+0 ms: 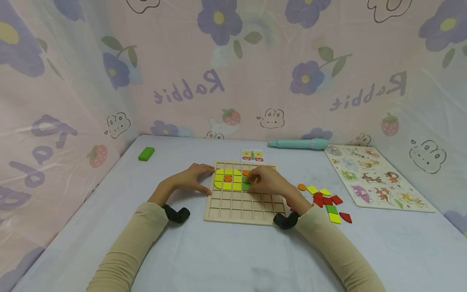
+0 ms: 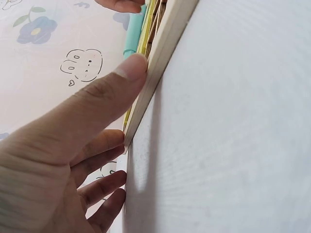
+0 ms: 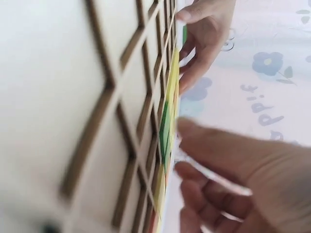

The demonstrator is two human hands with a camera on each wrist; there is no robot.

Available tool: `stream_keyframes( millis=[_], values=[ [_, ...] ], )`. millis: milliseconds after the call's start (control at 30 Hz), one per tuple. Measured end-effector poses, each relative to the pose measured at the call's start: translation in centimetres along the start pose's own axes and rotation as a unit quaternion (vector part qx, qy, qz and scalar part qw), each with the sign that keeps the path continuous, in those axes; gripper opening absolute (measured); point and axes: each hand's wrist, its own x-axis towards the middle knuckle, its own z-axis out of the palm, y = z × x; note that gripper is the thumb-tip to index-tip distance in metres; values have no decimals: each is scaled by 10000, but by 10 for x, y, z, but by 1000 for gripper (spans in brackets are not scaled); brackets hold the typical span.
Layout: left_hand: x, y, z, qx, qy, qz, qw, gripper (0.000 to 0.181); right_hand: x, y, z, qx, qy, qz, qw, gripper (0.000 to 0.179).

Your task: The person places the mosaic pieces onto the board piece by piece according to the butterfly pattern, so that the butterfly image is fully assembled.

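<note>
The wooden grid board (image 1: 233,205) lies flat in the middle, with yellow, orange and green tiles in its upper cells. My left hand (image 1: 189,178) is at its left edge; in the left wrist view the thumb (image 2: 133,68) touches the rim and the other fingers are loosely extended. Over the board's upper right part, my right hand (image 1: 268,179) has thumb and fingertips beside the green tiles (image 1: 246,187). A bit of yellow shows between those fingertips; whether it is pinched or seated in the grid cannot be told. The right wrist view shows thumb and forefinger apart.
Loose red tiles (image 1: 327,200), yellow tiles (image 1: 334,218) and an orange disc (image 1: 301,187) lie right of the board. A butterfly picture card (image 1: 252,155) lies behind it. Farther out are a teal pen (image 1: 299,144), an animal puzzle board (image 1: 379,178) and a green block (image 1: 146,153).
</note>
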Motion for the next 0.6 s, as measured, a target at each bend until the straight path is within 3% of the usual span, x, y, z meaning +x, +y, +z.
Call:
stream_keyframes(
  millis=[233, 600],
  values=[
    [0, 2, -1, 3, 10, -22, 10000, 81, -26, 15, -28, 56, 395, 128, 9991, 20],
    [-2, 3, 0, 71, -28, -1, 10000, 82, -89, 54, -70, -270, 679, 961, 9927, 22]
  ],
)
